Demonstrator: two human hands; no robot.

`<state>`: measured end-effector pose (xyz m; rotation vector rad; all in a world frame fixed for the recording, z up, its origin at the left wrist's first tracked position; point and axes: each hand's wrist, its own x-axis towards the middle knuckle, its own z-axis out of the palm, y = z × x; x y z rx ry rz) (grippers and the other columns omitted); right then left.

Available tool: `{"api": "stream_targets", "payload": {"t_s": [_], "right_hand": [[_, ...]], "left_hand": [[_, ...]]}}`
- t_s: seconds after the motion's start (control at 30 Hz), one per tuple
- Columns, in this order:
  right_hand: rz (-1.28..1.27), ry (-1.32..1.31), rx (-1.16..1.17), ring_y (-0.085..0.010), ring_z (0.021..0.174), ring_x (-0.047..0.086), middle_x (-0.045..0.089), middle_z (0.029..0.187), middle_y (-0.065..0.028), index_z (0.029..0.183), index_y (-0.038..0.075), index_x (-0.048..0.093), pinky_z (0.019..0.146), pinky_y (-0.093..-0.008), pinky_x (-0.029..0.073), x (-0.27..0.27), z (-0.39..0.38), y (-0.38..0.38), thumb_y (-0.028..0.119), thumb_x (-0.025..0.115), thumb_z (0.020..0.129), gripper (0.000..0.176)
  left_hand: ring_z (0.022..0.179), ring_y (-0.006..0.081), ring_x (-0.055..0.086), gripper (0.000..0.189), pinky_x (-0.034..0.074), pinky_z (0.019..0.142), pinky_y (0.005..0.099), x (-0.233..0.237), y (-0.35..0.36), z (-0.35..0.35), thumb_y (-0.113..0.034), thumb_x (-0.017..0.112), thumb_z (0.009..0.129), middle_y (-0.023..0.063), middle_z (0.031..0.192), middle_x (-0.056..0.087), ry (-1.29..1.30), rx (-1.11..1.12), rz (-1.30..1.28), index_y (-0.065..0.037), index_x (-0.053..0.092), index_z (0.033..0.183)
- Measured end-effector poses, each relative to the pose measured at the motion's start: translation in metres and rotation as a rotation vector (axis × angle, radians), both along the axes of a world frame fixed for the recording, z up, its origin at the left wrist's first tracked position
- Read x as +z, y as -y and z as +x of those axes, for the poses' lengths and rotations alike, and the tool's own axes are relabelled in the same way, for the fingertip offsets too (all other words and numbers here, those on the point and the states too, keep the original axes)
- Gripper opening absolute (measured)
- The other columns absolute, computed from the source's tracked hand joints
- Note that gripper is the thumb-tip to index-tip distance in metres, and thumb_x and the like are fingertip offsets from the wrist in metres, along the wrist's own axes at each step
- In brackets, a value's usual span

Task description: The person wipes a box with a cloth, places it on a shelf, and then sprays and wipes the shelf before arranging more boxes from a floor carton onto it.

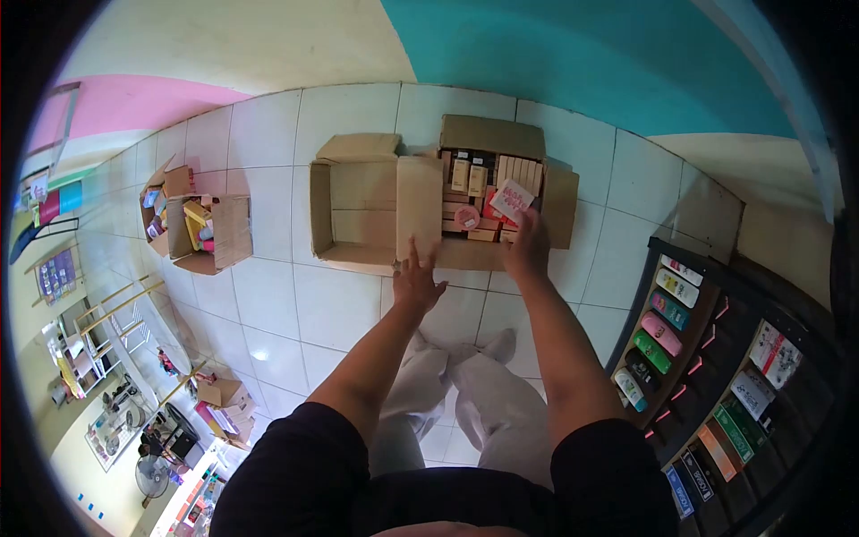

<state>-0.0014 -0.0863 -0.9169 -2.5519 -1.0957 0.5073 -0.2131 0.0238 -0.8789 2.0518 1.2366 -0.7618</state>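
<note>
A small pink-and-white packet (512, 198) is pinched in the right hand (528, 246) over the stocked carton's (490, 136) near right corner, seemingly lifted clear for reading. The left hand (416, 279), fingers spread and empty, presses the flap (419, 210) beside the empty carton (351, 201), holding it flat.

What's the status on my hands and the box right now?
Left hand open, at box flap. Right hand holding pink packet over stocked box. Nothing blocking either hand.

Two hands, left (416, 279) and right (528, 243), one packet (512, 197) and one empty box (358, 201) meet at the stocked box (492, 139), with two more boxes (224, 237) farther left.
</note>
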Motion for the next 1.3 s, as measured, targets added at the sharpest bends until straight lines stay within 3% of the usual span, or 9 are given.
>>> {"api": "stream_targets", "payload": {"t_s": [0.07,0.17,0.33,0.5,0.6,0.67,0.77,1.0,1.3], "right_hand": [[-0.007,0.030,-0.043,-0.0375,0.128,0.046,0.044,0.140,-0.0132,0.134,0.010,0.046,0.101,-0.0501,0.044,-0.006,0.010,-0.008,0.012,0.079,0.075,0.067],[-0.071,0.018,-0.038,-0.0368,0.134,0.041,0.038,0.147,-0.0141,0.138,0.011,0.043,0.104,-0.0496,0.042,0.005,0.028,-0.022,0.012,0.080,0.074,0.075],[-0.100,0.115,0.186,-0.0328,0.138,0.038,0.035,0.153,-0.0116,0.144,0.015,0.041,0.108,-0.0497,0.038,0.002,0.034,-0.040,0.020,0.082,0.074,0.080],[-0.159,0.262,0.280,-0.0266,0.137,0.040,0.040,0.150,-0.0047,0.136,0.017,0.052,0.106,-0.0528,0.037,-0.023,0.033,-0.050,0.018,0.070,0.086,0.054],[-0.288,0.227,0.255,-0.0250,0.133,0.044,0.045,0.145,-0.0066,0.126,0.013,0.058,0.106,-0.0545,0.037,-0.016,0.033,-0.057,0.015,0.064,0.088,0.039],[-0.286,0.232,0.229,-0.0249,0.131,0.046,0.047,0.142,-0.0073,0.123,0.011,0.059,0.106,-0.0529,0.037,-0.014,0.032,-0.059,0.014,0.066,0.087,0.037],[-0.150,0.140,0.239,-0.0265,0.128,0.049,0.048,0.140,-0.0091,0.122,0.008,0.058,0.106,-0.0498,0.039,-0.013,0.032,-0.062,0.013,0.067,0.085,0.038],[0.246,-0.331,0.204,-0.0410,0.128,0.046,0.045,0.140,-0.0216,0.142,0.005,0.039,0.106,-0.0494,0.042,-0.047,0.018,-0.086,0.006,0.064,0.085,0.063],[0.137,-0.233,-0.035,-0.0500,0.131,0.043,0.036,0.143,-0.0286,0.142,0.022,0.042,0.104,-0.0537,0.044,-0.060,0.020,-0.109,0.014,0.062,0.092,0.055]], "left_hand": [[0.149,0.0415,0.022,0.089,0.035,0.111,0.0578,0.005,-0.005,0.001,-0.048,0.067,0.087,0.0110,0.167,-0.001,-0.110,-0.621,0.078,-0.014,0.024,0.157],[0.153,0.0374,0.005,0.084,0.028,0.114,0.0604,-0.025,-0.011,-0.008,-0.053,0.065,0.087,0.0099,0.167,-0.001,-0.102,-0.328,0.210,-0.009,0.036,0.152],[0.152,0.0374,0.007,0.072,0.025,0.113,0.0575,-0.028,-0.037,0.012,-0.049,0.062,0.090,0.0109,0.167,0.004,-0.089,-0.099,0.310,-0.003,0.047,0.143],[0.150,0.0393,0.010,0.053,0.024,0.112,0.0579,-0.033,-0.064,0.038,-0.039,0.061,0.090,0.0125,0.165,0.011,0.007,0.020,0.467,-0.004,0.056,0.130],[0.145,0.0368,0.029,0.042,0.031,0.110,0.0529,-0.023,-0.084,0.062,-0.034,0.061,0.090,0.0179,0.152,0.039,0.161,-0.183,0.576,-0.006,0.061,0.121],[0.127,0.0339,0.055,0.034,0.046,0.099,0.0460,-0.026,-0.099,0.080,-0.023,0.063,0.088,0.0180,0.126,0.063,0.297,-0.114,0.184,-0.006,0.063,0.117],[0.106,0.0336,0.067,0.036,0.054,0.087,0.0415,-0.081,-0.093,0.087,-0.011,0.064,0.085,0.0181,0.107,0.070,0.597,0.107,0.087,-0.003,0.059,0.119],[0.106,0.0286,0.067,0.060,0.054,0.089,0.0371,-0.106,-0.077,0.110,-0.004,0.064,0.087,0.0203,0.118,0.065,0.678,0.405,-0.225,-0.003,0.044,0.143],[0.110,0.0273,0.065,0.060,0.052,0.093,0.0360,-0.093,-0.071,0.106,0.001,0.058,0.090,0.0172,0.122,0.065,0.637,0.455,-0.693,-0.010,0.043,0.147]]}}
